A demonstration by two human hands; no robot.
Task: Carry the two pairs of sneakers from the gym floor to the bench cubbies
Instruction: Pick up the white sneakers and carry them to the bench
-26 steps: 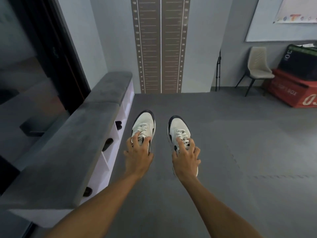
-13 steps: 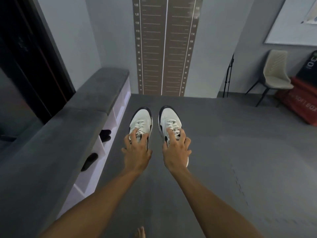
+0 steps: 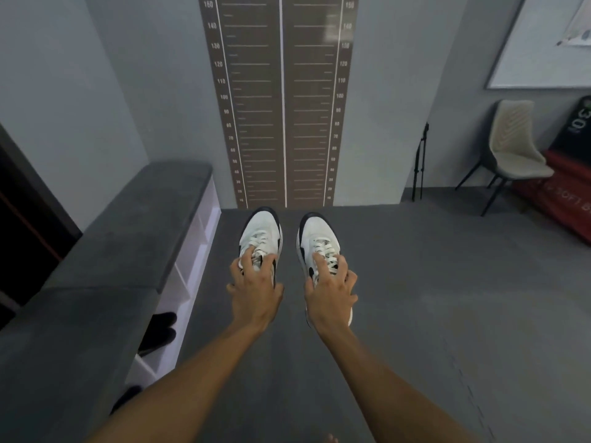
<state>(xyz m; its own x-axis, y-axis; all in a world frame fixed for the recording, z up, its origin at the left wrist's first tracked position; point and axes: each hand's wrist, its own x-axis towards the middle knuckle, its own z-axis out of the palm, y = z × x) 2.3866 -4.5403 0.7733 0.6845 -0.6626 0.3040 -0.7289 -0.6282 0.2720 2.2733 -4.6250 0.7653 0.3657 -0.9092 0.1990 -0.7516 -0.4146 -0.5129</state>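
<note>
White sneakers with black trim are held above the grey floor. From the head camera, the left hand grips the left sneaker, which extends toward 12 o'clock. The right hand grips the right sneaker likewise. At 9 o'clock stands the bench; dark shoes lie in its cubbies.
</note>
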